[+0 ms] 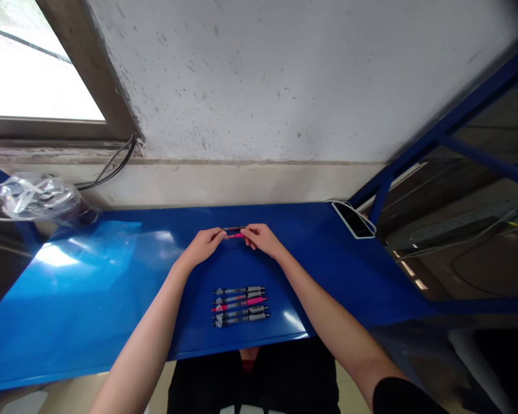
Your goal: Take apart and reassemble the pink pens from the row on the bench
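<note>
A pink-gripped pen (233,236) is stretched between my two hands near the back of the blue table. My left hand (208,242) pinches its left end, and my right hand (261,237) has its fingers closed on the pink right end. Just behind it a dark pen (233,229) shows, partly hidden by my fingers; whether a hand touches it I cannot tell. Closer to me, several pens lie side by side in a row, among them a pink pen (242,304) between grey-gripped ones such as the nearest grey pen (242,319). Clear wrapping or caps cover their left tips.
A white-edged phone (353,219) with a cable lies at the table's back right. A clear plastic bag (38,198) sits at the far left, beside black cables (114,169) under the window. A transparent sheet (112,247) lies on the blue table (147,322). Blue metal framing (384,178) stands at the right.
</note>
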{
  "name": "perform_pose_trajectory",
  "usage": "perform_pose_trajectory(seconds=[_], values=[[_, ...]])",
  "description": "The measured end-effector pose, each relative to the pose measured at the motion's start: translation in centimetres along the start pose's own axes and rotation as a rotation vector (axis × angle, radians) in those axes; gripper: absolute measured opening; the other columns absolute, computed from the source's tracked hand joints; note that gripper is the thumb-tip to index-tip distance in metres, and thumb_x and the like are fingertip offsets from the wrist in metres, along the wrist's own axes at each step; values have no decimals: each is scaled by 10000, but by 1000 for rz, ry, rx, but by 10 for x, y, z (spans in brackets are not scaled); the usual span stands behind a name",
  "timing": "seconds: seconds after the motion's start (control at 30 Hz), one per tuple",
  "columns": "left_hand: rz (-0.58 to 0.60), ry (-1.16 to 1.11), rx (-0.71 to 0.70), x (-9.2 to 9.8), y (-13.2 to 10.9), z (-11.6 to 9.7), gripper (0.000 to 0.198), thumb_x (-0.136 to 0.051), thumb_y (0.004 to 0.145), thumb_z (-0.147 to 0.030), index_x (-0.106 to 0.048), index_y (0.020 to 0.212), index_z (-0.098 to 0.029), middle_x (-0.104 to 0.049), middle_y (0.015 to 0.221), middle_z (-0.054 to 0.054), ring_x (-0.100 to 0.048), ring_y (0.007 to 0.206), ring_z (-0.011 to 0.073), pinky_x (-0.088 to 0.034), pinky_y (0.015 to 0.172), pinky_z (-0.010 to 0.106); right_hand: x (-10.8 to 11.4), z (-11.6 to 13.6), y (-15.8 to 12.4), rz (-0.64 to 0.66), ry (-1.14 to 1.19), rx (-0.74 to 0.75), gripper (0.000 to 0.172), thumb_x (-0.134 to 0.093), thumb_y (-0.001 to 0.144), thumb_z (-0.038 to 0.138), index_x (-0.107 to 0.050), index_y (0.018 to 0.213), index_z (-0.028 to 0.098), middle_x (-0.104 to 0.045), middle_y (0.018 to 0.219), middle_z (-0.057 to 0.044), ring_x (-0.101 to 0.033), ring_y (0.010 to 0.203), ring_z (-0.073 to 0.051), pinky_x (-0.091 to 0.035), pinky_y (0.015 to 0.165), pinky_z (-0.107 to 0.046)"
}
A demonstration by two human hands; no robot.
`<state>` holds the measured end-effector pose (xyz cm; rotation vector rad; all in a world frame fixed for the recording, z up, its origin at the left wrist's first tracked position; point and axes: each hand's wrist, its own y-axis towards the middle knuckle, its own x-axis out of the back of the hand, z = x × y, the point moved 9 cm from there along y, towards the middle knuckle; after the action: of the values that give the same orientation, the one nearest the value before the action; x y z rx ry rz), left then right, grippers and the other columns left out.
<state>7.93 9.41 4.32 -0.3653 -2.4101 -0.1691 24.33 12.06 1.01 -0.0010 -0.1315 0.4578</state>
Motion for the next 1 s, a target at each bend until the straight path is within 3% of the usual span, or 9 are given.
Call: perform_pose_trajectory(seconds=[0.1, 0.23, 0.4, 0.5, 0.6, 0.77, 1.0], values=[[3, 21, 7, -2, 0, 0, 426, -425, 984, -472, -654, 775, -180, -645, 709, 4, -552, 672, 165, -379, 657, 270, 0, 5, 0, -7, 96, 50, 235, -734, 804, 388, -628, 871, 189, -613, 687, 25, -538, 549, -100, -415, 526, -228], [-1, 76, -10, -2, -1, -2, 414, -602, 885, -543, -629, 703, -173, -566, 626, -20, -466, 597, 138, -315, 584, 261, -6, 9, 0, 17, 200, 89, 242, -775, 763, 324, -598, 870, 198, -594, 711, 37, -540, 571, -97, -433, 538, -228], [-14, 107, -78, 2, -4, -12, 311, -589, 919, -473, -732, 1003, -209, -618, 675, -17, -513, 616, 146, -340, 607, 258, -5, 0, 1, -40, 225, 17, 329, -671, 854, 498, -611, 969, 195, -636, 707, 7, -560, 498, -107, -407, 420, -218], [16, 131, -85, 0, -5, -16, 317, -567, 934, -455, -728, 1081, -225, -646, 688, -5, -553, 617, 159, -364, 609, 262, -6, -11, 2, -15, 125, -66, 428, -571, 898, 576, -626, 810, 161, -633, 630, -18, -504, 404, -90, -327, 349, -213], [59, 122, -58, -3, -6, -17, 330, -522, 956, -453, -723, 1089, -227, -646, 641, -5, -591, 598, 170, -390, 601, 263, -5, -8, 2, 3, 98, -37, 352, -624, 885, 500, -642, 791, 161, -612, 589, 3, -486, 420, -83, -345, 397, -213], [73, 86, -59, -4, -7, -17, 375, -454, 987, -394, -643, 1286, -269, -686, 689, -8, -641, 647, 176, -428, 633, 261, -2, 4, 2, -28, 221, 79, 160, -742, 780, 285, -646, 861, 186, -641, 713, 17, -548, 571, -99, -431, 556, -237], [4, 101, -104, -1, -5, -15, 273, -476, 940, -296, -668, 1117, -217, -710, 857, 26, -605, 691, 174, -423, 657, 276, -2, -3, 2, -91, 462, 33, 267, -755, 790, 301, -704, 1027, 187, -655, 731, -1, -567, 624, -122, -446, 587, -266]])
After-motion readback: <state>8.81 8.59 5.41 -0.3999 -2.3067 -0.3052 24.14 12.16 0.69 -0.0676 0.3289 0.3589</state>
